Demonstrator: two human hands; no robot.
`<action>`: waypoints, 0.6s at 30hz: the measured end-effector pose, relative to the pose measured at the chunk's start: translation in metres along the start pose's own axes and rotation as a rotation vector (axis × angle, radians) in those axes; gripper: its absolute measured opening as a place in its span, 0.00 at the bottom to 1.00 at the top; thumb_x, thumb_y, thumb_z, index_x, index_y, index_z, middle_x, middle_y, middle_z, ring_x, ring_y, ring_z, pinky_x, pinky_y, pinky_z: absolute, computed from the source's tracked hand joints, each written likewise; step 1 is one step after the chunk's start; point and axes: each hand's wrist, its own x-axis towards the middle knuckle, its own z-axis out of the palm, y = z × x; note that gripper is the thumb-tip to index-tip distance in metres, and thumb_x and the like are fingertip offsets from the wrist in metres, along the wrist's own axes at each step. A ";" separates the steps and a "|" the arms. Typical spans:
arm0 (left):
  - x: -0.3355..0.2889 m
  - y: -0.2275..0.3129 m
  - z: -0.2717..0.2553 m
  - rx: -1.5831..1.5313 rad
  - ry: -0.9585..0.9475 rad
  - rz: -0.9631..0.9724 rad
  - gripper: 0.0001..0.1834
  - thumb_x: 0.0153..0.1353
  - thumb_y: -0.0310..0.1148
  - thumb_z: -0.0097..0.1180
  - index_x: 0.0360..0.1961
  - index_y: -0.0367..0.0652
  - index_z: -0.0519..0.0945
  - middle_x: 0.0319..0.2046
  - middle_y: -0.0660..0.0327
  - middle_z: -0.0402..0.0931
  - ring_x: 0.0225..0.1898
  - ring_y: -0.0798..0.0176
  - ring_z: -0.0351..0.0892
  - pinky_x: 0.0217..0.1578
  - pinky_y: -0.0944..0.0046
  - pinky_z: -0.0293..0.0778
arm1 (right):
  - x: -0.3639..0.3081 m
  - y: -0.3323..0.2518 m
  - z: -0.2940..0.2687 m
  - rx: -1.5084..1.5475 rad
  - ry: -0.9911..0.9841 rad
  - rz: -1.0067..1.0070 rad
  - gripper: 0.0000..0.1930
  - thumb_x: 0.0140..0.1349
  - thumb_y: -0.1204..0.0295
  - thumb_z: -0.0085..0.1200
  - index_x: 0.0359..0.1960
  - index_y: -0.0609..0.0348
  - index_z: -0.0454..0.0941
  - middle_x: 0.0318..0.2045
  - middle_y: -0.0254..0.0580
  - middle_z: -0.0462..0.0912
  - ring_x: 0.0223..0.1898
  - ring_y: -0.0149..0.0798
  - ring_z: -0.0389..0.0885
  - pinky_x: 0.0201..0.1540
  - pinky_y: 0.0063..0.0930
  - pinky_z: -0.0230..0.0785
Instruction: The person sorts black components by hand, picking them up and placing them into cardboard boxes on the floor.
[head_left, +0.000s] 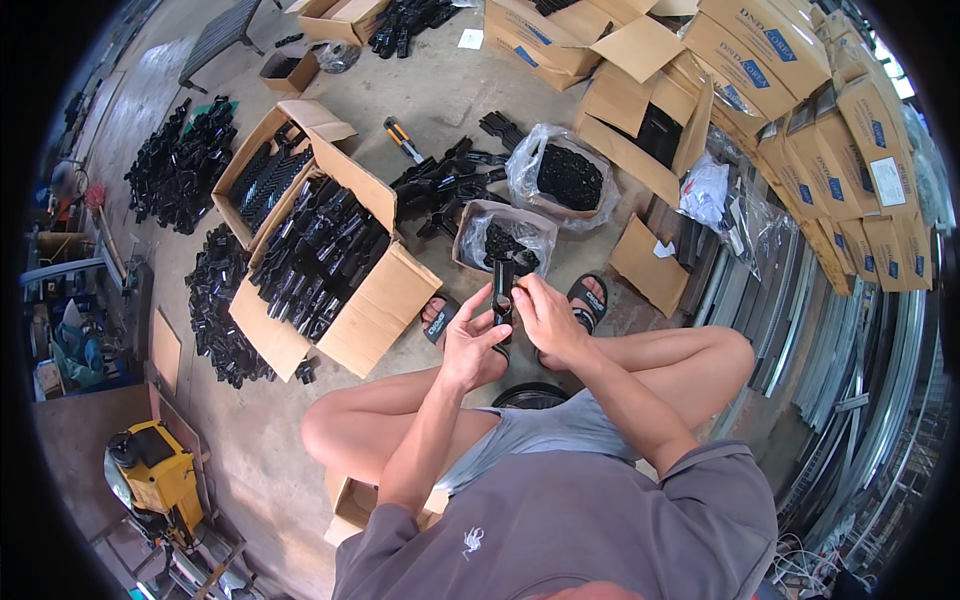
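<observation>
A black bracket [502, 290] is being held upright between both hands, above the sandalled feet and in front of the knees of a person seated low over a concrete floor [440, 90]. The left hand [472, 345] is being kept closed around the bracket's lower part, its grip wrapped from the left side. The right hand [545, 318] is being pressed against the bracket from the right, its fingers curled shut on the middle of the piece. Just beyond the bracket, a small box lined with a clear bag [505, 238] of black parts is being kept on the floor. To the left, a large open carton [385, 300] is being filled with long black pieces. A second bag of small black parts [565, 175] is lying further back, near an orange-handled utility knife [402, 138].
</observation>
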 end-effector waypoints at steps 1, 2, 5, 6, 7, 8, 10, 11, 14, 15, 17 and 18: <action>-0.001 0.001 0.001 0.013 0.003 -0.017 0.40 0.58 0.12 0.60 0.70 0.42 0.62 0.50 0.52 0.80 0.50 0.61 0.82 0.49 0.65 0.79 | 0.001 0.004 -0.001 -0.082 -0.075 0.007 0.11 0.68 0.68 0.51 0.44 0.64 0.72 0.31 0.54 0.80 0.34 0.57 0.82 0.36 0.46 0.71; -0.001 -0.002 0.000 0.012 0.002 -0.018 0.40 0.58 0.12 0.60 0.70 0.42 0.62 0.50 0.52 0.80 0.50 0.61 0.82 0.49 0.65 0.79 | -0.001 0.008 -0.003 -0.083 -0.074 0.008 0.11 0.68 0.68 0.51 0.44 0.64 0.72 0.31 0.54 0.80 0.34 0.57 0.82 0.36 0.46 0.71; -0.001 -0.006 -0.005 0.012 -0.023 -0.019 0.40 0.58 0.13 0.60 0.71 0.40 0.60 0.51 0.50 0.79 0.51 0.60 0.81 0.54 0.61 0.77 | 0.001 -0.004 -0.008 -0.060 -0.106 0.053 0.09 0.68 0.70 0.52 0.43 0.63 0.73 0.33 0.55 0.80 0.33 0.56 0.81 0.36 0.46 0.72; 0.000 -0.007 -0.005 0.008 -0.018 -0.022 0.40 0.58 0.13 0.60 0.71 0.40 0.60 0.51 0.50 0.79 0.51 0.59 0.81 0.54 0.60 0.77 | 0.000 -0.015 -0.011 0.014 -0.048 0.079 0.09 0.68 0.70 0.51 0.43 0.64 0.73 0.34 0.55 0.80 0.33 0.57 0.81 0.36 0.46 0.72; 0.000 -0.008 -0.005 0.004 -0.014 -0.026 0.40 0.58 0.13 0.60 0.71 0.39 0.60 0.51 0.50 0.79 0.51 0.59 0.81 0.54 0.60 0.77 | 0.000 -0.020 -0.013 0.088 0.010 0.105 0.09 0.69 0.70 0.51 0.42 0.64 0.73 0.34 0.56 0.80 0.33 0.58 0.80 0.36 0.46 0.72; 0.000 -0.008 -0.006 0.002 -0.011 -0.024 0.40 0.58 0.13 0.60 0.71 0.39 0.60 0.51 0.50 0.79 0.51 0.59 0.81 0.54 0.60 0.77 | 0.001 -0.020 -0.010 0.088 0.006 0.103 0.09 0.69 0.70 0.51 0.42 0.64 0.73 0.34 0.56 0.80 0.33 0.58 0.80 0.36 0.46 0.72; 0.002 -0.007 -0.004 -0.006 -0.017 -0.023 0.40 0.58 0.13 0.60 0.71 0.40 0.60 0.51 0.50 0.79 0.51 0.59 0.81 0.54 0.60 0.77 | 0.000 -0.016 -0.008 0.047 0.019 0.024 0.09 0.68 0.70 0.51 0.43 0.64 0.73 0.33 0.54 0.80 0.32 0.56 0.81 0.35 0.45 0.72; 0.001 -0.007 -0.003 -0.011 -0.017 -0.024 0.40 0.58 0.13 0.60 0.71 0.40 0.60 0.51 0.50 0.79 0.51 0.59 0.81 0.54 0.60 0.77 | -0.001 -0.007 -0.007 0.043 0.016 0.026 0.09 0.68 0.70 0.51 0.43 0.64 0.73 0.33 0.54 0.80 0.32 0.56 0.81 0.35 0.45 0.72; -0.001 -0.002 0.000 -0.009 0.005 -0.041 0.40 0.57 0.12 0.61 0.70 0.43 0.62 0.50 0.53 0.81 0.48 0.65 0.81 0.49 0.64 0.78 | -0.002 0.005 -0.004 -0.191 -0.060 -0.061 0.09 0.67 0.71 0.52 0.44 0.63 0.72 0.34 0.52 0.81 0.31 0.52 0.82 0.35 0.42 0.74; -0.001 -0.003 -0.001 -0.011 -0.002 -0.041 0.40 0.58 0.13 0.60 0.71 0.42 0.61 0.51 0.51 0.80 0.50 0.62 0.81 0.51 0.62 0.78 | -0.001 -0.008 -0.007 -0.100 -0.012 -0.003 0.09 0.67 0.71 0.52 0.43 0.64 0.73 0.33 0.52 0.80 0.31 0.53 0.81 0.35 0.43 0.73; -0.001 -0.003 -0.005 -0.011 -0.003 -0.038 0.40 0.58 0.13 0.60 0.71 0.41 0.59 0.51 0.49 0.79 0.51 0.60 0.81 0.54 0.60 0.77 | 0.000 -0.016 -0.004 -0.005 0.032 0.054 0.08 0.68 0.71 0.52 0.42 0.64 0.73 0.32 0.53 0.79 0.31 0.54 0.80 0.35 0.44 0.72; 0.000 -0.004 -0.004 -0.018 -0.011 -0.034 0.40 0.58 0.13 0.60 0.71 0.41 0.59 0.51 0.50 0.79 0.50 0.60 0.81 0.54 0.60 0.77 | -0.001 -0.015 -0.004 0.029 0.052 0.020 0.09 0.68 0.70 0.51 0.41 0.64 0.73 0.32 0.53 0.79 0.31 0.56 0.80 0.35 0.45 0.72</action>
